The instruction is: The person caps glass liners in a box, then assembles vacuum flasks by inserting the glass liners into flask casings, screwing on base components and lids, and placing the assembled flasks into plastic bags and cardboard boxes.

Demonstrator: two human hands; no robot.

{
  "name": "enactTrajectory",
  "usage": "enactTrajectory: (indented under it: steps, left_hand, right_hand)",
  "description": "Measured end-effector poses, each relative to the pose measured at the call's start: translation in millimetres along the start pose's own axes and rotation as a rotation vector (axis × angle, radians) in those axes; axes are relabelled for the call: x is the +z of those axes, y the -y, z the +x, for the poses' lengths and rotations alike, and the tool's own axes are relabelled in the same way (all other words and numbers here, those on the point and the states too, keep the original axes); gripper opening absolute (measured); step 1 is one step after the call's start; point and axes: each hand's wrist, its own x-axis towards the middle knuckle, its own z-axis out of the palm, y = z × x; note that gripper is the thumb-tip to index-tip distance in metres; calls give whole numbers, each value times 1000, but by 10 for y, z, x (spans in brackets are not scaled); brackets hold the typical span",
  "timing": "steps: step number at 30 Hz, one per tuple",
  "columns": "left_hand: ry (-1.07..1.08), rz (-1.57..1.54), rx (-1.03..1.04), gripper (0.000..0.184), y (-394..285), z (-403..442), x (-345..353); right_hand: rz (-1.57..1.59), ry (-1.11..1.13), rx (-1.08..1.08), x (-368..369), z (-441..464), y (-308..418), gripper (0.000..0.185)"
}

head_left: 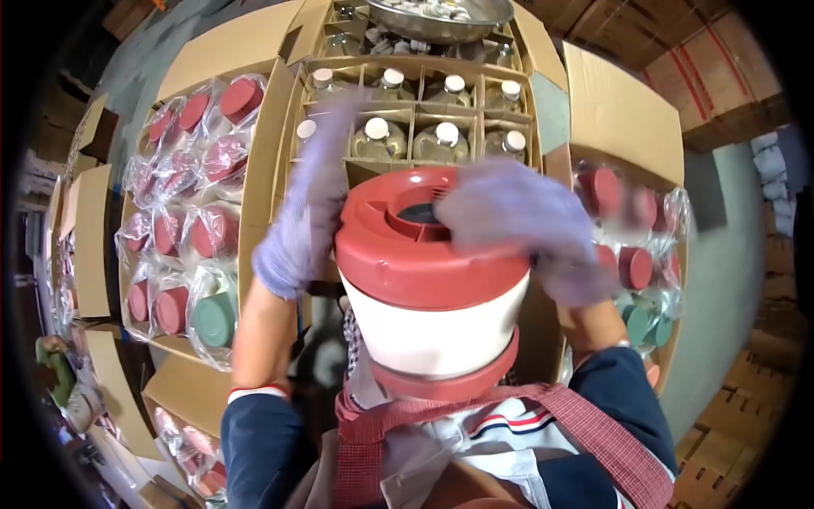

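Note:
In front of my chest is a red and white insulated jug (432,318), its round red lid toward me with a dark recessed opening in the top. My left hand (305,212), in a pale purple glove, is at the jug's left side with fingers stretched upward and blurred. Whether it presses on the jug is unclear. Over the right part of the lid is my gloved right hand (517,212), its fingers smeared by motion beside the opening. Anything in those fingers is hidden. The jug's red base (449,377) sits close to my checked apron.
Ahead stands a divided carton (398,110) of glass bottles with white caps. A metal bowl (441,25) of small pale parts rests behind. Open cartons at left (271,153) and right (623,110) hold plastic-wrapped red and green items. Stacked boxes (704,68) line the right.

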Motion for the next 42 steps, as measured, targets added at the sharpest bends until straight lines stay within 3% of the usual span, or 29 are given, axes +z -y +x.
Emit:
enactTrajectory:
  steps: [1,2,3,5,7,9,10,11,14,15,16,17,19,20,23,24,25,26,28,30,32,33,34,35,36,37,38,40,42]
  left_hand:
    - [29,-233,-185,59,-86,-103,111]
    - [133,-47,34,53,-98,-103,116]
    - [196,119,268,47,-109,-103,121]
    - [158,156,311,50,76,131,57]
    - [75,223,310,55,257,195,-55]
    - [6,-67,114,59,127,71,124]
    - [43,9,274,56,29,171,150]
    - [70,78,437,54,-70,274,178]
    - [-62,174,378,44,387,548,-437]
    - [-199,420,182,38,730,549,-841]
    - [-320,668,38,31,1136,476,-1128]
    - [-219,1080,-5,26,1784,371,-1443]
    - [-56,1385,-185,38,2738,-124,-1512]
    - [38,1572,-206,45,2889,-331,-1452]
    - [211,1439,-411,57,2631,-55,-1431]
    - [158,1436,-291,54,2396,-40,-1393]
    - [120,1413,-152,53,2072,18,-1329]
    - [84,1390,-13,51,1668,81,-1230]
    - [21,1347,309,49,631,151,-900]
    - [-29,1340,552,53,-416,-47,-514]
    - [-23,1383,725,48,-995,-354,-106]
    - [-18,1405,872,42,-1203,-529,41]
    - [232,1383,879,46,-1362,-706,131]
    - [300,1334,875,52,-1432,-828,213]
    - [363,1281,863,58,-1431,-938,260]
    - [237,1323,849,69,-1422,-912,160]
    - [73,1070,942,75,-1390,-773,40]
    - [-246,831,769,81,-1241,-532,-195]
    - [-116,24,215,84,-1290,-705,-169]
  right_hand:
    - [273,43,162,60,-43,-37,63]
    - [539,43,335,119,-85,-78,64]
    - [134,40,217,113,-91,-328,67]
    - [-103,-11,178,-31,-152,-414,64]
    - [39,136,-32,-113,-5,-69,60]
    - [640,206,138,-85,105,-407,52]
    - [920,210,238,-67,153,-576,49]
    - [1034,23,146,5,235,-801,45]
    - [523,-305,105,-109,185,-1306,53]
    - [440,-378,141,-241,131,-1428,54]
    - [828,-500,240,-266,56,-1505,50]
    - [834,-491,236,-243,20,-1643,50]
    - [1063,-706,389,-122,-275,-2040,46]
    - [699,-545,329,-113,-492,-2521,46]
    - [568,-696,741,-32,-569,-2380,47]
    - [285,-697,997,-46,-492,-2046,48]
    - [-194,-645,692,-136,-633,-2154,50]
    - [-198,-657,685,-121,-642,-2055,50]
    - [-572,-562,400,57,-581,-1612,45]
    - [-132,-419,521,522,-422,-1196,41]
    - [1073,-73,806,898,-243,-1143,72]
    - [1202,-25,591,878,-98,-857,75]
    - [1358,41,366,860,50,-555,78]
    - [1514,128,157,843,193,-258,81]
    - [1523,226,126,695,169,75,79]
    - [1477,289,134,602,164,80,71]
    - [1367,184,202,587,62,212,68]
    - [1206,18,444,570,-226,622,64]
    - [573,136,274,587,-608,678,79]
